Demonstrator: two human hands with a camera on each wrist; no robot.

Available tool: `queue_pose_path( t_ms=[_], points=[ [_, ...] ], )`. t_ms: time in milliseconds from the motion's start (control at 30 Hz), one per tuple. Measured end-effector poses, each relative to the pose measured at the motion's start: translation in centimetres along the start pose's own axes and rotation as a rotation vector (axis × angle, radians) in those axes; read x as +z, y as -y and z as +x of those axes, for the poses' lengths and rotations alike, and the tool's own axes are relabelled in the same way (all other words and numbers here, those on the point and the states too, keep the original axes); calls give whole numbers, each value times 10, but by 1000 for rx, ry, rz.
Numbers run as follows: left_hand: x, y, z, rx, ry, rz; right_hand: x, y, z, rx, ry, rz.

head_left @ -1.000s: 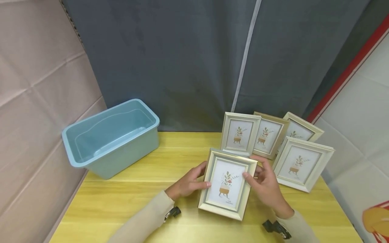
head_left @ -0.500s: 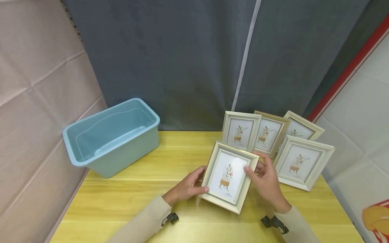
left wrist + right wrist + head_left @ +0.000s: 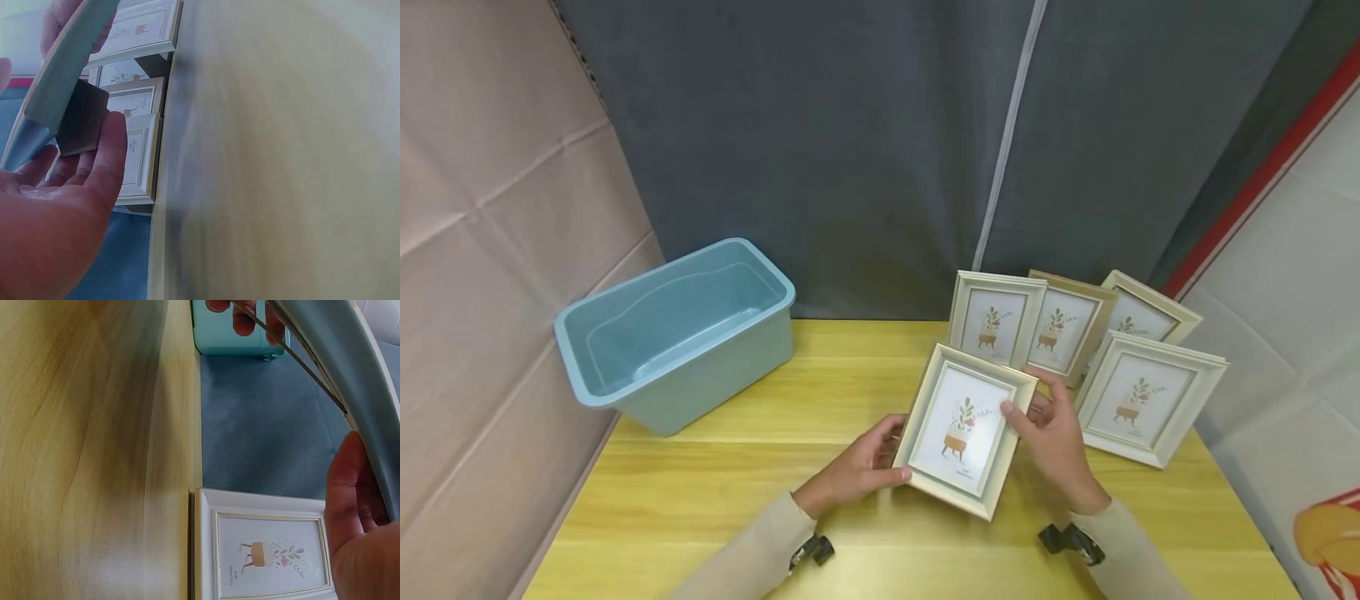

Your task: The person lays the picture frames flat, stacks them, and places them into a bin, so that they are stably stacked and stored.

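Observation:
A cream picture frame (image 3: 962, 429) with a pale blue-grey inner band is held between both hands above the table, tilted, its plant print facing up. My left hand (image 3: 853, 462) grips the lower left edge, thumb on the front and fingers behind. At the upper right edge, my right hand (image 3: 1060, 446) pinches with its thumb on the front and fingers behind. In the left wrist view, the dark stand leg (image 3: 83, 119) projects from the frame's back, with left fingertips right at it. The right wrist view shows that leg edge-on as a thin strip (image 3: 300, 365) swung out from the back.
Behind and right of the hands, several similar picture frames stand upright, among them a cream frame (image 3: 1000, 317), a tan frame (image 3: 1093, 333) and a white frame (image 3: 1176, 417). A blue-green plastic bin (image 3: 715, 379) stands at the table's back left. A grey curtain (image 3: 850, 167) hangs behind the wooden table (image 3: 700, 508).
The held picture frame has risen slightly and turned clockwise. My left hand has slid toward its lower left corner; my right hand keeps its grip. The standing frames and bin have stayed put.

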State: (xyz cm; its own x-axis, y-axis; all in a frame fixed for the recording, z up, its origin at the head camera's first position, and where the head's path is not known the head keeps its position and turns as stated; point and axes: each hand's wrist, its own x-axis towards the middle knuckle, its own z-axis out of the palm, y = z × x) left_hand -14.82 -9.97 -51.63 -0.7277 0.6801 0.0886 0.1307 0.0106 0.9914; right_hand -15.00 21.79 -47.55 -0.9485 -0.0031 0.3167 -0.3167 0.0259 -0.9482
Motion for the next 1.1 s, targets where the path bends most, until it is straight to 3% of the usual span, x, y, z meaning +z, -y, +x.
queue_pose_path(
  t_ms=[233, 467, 667, 867, 1100],
  points=[
    [2, 0, -5, -99, -96, 9, 2, 1, 3, 127, -82, -1],
    [11, -5, -6, -195, -258, -11, 8, 2, 3, 203, -176, -2],
    [25, -9, -6, -197, -367, -203, 16, -3, 3, 211, -243, 23],
    [38, -11, -3, -179, -448, -380, 25, -7, 2, 198, -280, 131],
    [33, -9, -6, -139, -524, -459, 29, -7, -1, 203, -251, 179]
  ],
)
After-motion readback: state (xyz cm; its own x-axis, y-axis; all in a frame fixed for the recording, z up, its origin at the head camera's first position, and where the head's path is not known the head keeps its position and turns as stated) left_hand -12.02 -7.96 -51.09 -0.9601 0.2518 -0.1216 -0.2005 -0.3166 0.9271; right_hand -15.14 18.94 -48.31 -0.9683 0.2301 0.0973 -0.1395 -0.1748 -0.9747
